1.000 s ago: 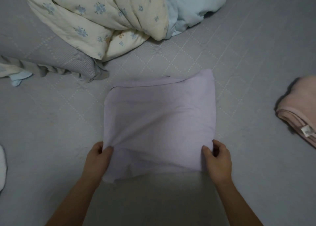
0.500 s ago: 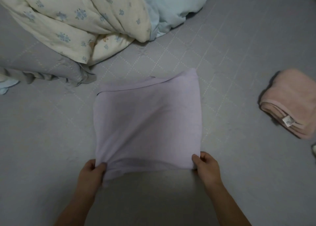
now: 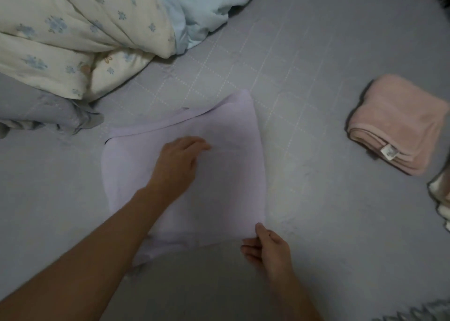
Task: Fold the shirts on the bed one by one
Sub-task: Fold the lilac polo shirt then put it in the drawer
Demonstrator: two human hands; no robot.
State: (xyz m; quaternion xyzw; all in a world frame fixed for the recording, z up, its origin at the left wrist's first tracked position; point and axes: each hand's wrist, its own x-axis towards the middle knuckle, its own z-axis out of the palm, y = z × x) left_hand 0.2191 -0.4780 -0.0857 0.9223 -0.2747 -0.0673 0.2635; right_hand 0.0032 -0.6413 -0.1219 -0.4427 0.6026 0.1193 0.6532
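Gray bed [image 3: 316, 53]: left hand [image 3: 175, 167] has let go, now flat on lilac shirt [image 3: 229, 174]; right hand [image 3: 270, 250] still pinches its corner

The scene is seen through a single wide-angle view, worn at head height and aimed forward and steeply down onto the bed [image 3: 316, 53]. The lavender shirt [image 3: 226, 174] is held near the centre at arm's reach, with both forearms entering from the lower edge. The quilt [image 3: 73, 28] is cut by the upper left edge, the pink folded garment [image 3: 399, 116] sits at the right.
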